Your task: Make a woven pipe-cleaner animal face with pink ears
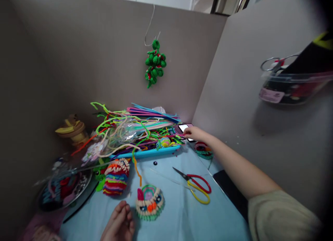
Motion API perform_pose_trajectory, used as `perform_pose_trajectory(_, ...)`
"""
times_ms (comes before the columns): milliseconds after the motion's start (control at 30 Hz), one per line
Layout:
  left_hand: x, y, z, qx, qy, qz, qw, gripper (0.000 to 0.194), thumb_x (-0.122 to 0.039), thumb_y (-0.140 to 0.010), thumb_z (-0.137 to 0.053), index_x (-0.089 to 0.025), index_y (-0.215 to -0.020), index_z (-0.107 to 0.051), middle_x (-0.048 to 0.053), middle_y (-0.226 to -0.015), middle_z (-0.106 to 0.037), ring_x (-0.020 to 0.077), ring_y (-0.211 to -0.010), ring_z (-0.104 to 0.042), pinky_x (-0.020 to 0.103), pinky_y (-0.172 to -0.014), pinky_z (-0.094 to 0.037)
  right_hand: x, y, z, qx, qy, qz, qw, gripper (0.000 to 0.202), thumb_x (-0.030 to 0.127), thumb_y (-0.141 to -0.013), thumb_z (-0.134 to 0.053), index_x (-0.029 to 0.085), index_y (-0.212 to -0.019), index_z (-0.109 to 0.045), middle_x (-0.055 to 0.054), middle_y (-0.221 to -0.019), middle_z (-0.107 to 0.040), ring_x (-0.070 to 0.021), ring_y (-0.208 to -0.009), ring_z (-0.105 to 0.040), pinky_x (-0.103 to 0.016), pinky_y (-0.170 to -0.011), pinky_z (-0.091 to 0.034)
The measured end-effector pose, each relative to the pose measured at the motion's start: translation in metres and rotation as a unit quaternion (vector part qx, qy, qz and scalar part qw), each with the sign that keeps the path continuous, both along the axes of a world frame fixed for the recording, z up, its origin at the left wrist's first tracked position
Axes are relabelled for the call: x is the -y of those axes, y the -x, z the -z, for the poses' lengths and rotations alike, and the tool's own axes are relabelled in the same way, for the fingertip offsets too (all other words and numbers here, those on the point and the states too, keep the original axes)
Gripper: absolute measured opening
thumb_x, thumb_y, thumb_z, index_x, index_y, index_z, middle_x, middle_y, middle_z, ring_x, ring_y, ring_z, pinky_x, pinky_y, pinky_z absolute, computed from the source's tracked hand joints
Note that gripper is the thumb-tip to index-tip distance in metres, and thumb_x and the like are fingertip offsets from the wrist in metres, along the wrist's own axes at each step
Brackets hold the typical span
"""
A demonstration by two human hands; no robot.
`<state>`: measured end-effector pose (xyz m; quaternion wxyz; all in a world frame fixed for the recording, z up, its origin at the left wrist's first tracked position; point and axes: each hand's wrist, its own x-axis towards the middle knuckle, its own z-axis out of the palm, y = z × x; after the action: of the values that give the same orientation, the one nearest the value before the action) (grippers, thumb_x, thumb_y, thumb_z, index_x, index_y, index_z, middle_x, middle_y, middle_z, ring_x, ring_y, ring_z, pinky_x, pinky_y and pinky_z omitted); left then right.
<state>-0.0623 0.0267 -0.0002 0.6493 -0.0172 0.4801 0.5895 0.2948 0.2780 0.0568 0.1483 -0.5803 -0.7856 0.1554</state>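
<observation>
My half-curled left hand [119, 223], visibly holding nothing, sits at the face piece's [150, 207] 8 o'clock, likely for easy reach; my right hand [191, 133], its 1 o'clock, pinches near a pink stem [179, 135], grip unclear.

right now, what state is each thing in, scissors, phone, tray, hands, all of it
Red-and-yellow scissors: lying flat, blades apparently together
Phone: screen lit, partly covered
Blue tray: heaped with fuzzy stems
Green ornament: hanging
Face piece: flat, eyes facing up
Striped piece: lying in front of the tray
Clear container: holding things, up at the right
Left fingers: loosely curled
Right fingers: bent, grip hard to tell
</observation>
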Motion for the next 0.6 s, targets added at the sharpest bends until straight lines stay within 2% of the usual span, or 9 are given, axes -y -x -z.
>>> perform_pose_trajectory(67,0.001,0.0,-0.002,-0.01,-0.007,-0.019,1.0,0.027,-0.004,-0.059,-0.065,-0.017,-0.082,-0.06,0.0,-0.071,-0.059,0.0074,-0.053,-0.053,0.016,-0.046,-0.044,0.004,-0.001,-0.003,0.002,-0.029,0.03,0.999,0.012,0.025,-0.068,-0.057,0.018,-0.066,-0.066,0.0,-0.058,-0.061,-0.0115,-0.053,-0.051,-0.022,-0.05,-0.034)
perform_pose_trajectory(167,0.001,0.001,-0.005,-0.014,-0.014,-0.033,0.999,0.024,-0.004,-0.06,-0.064,-0.017,-0.081,-0.06,0.0,-0.071,-0.058,0.0071,-0.053,-0.053,0.016,-0.046,-0.045,0.011,-0.009,-0.019,-0.011,-0.081,0.102,0.991,0.013,0.023,-0.069,-0.055,0.018,-0.063,-0.066,-0.001,-0.059,-0.062,-0.0129,-0.055,-0.051,-0.023,-0.051,-0.033)
perform_pose_trajectory(300,0.004,0.0,-0.013,-0.012,-0.053,-0.036,0.998,0.02,-0.004,-0.066,-0.061,-0.016,-0.082,-0.06,-0.001,-0.073,-0.057,0.0062,-0.055,-0.054,0.015,-0.047,-0.046,0.034,-0.024,-0.049,-0.048,-0.198,0.217,0.955,0.017,0.024,-0.071,-0.051,0.018,-0.069,-0.066,-0.004,-0.065,-0.065,-0.0159,-0.061,-0.054,-0.025,-0.054,-0.035)
perform_pose_trajectory(367,0.006,-0.003,-0.017,-0.018,-0.066,-0.037,0.997,0.018,-0.003,-0.069,-0.059,-0.016,-0.081,-0.06,-0.001,-0.072,-0.056,0.0057,-0.054,-0.054,0.014,-0.047,-0.045,0.055,-0.028,-0.063,-0.058,-0.259,0.242,0.933,0.018,0.023,-0.073,-0.049,0.017,-0.072,-0.066,-0.005,-0.067,-0.065,-0.0166,-0.062,-0.055,-0.026,-0.056,-0.037)
perform_pose_trajectory(467,0.008,-0.009,-0.022,-0.033,-0.094,-0.028,0.995,0.017,-0.004,-0.071,-0.058,-0.016,-0.083,-0.06,-0.001,-0.073,-0.056,0.0053,-0.055,-0.054,0.013,-0.047,-0.045,0.098,-0.025,-0.082,-0.043,-0.351,0.245,0.903,0.019,0.022,-0.075,-0.047,0.017,-0.074,-0.065,-0.006,-0.07,-0.064,-0.0174,-0.065,-0.056,-0.027,-0.06,-0.038)
perform_pose_trajectory(600,0.012,-0.016,-0.028,-0.074,-0.135,-0.035,0.987,0.02,-0.006,-0.069,-0.06,-0.016,-0.086,-0.061,-0.001,-0.075,-0.057,0.0051,-0.056,-0.054,0.013,-0.046,-0.043,0.167,-0.009,-0.103,-0.033,-0.499,0.246,0.83,0.018,0.022,-0.08,-0.046,0.016,-0.079,-0.062,-0.007,-0.075,-0.062,-0.0181,-0.07,-0.055,-0.029,-0.066,-0.04)
